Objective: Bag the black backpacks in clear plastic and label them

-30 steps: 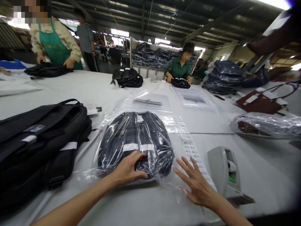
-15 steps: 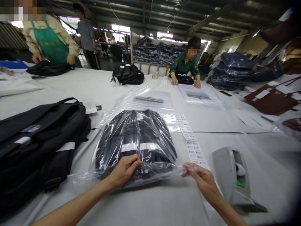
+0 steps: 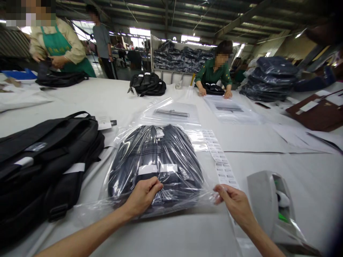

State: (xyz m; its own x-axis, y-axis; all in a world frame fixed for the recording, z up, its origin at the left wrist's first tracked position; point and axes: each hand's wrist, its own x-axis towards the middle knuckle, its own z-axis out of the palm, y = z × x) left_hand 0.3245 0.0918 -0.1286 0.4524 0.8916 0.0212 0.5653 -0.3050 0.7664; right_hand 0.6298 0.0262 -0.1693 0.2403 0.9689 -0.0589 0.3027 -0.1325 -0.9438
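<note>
A black backpack (image 3: 163,148) lies flat inside a clear plastic bag (image 3: 93,205) on the white table, its white strips and a tag showing through the film. My left hand (image 3: 144,192) is closed in a pinch on the bag's film over the lower middle of the backpack. At the lower right corner of the bag, the fingertips of my right hand (image 3: 229,198) pinch the film and hold it stretched sideways. Just right of the bag runs a sheet of barcode labels (image 3: 221,162), partly behind my right hand.
Another black backpack (image 3: 45,160) lies close on the left. A grey tape dispenser (image 3: 265,200) stands at the right. Flat clear bags (image 3: 174,112) lie beyond. Across the table, a person in green (image 3: 214,76) handles a black bag; wrapped bags (image 3: 270,80) are stacked at right.
My right hand has drawn the film slightly to the right, and it looks tauter across the backpack. My left hand stays nearly in place. At the far left, a co-worker's hands have lifted part of a bag.
</note>
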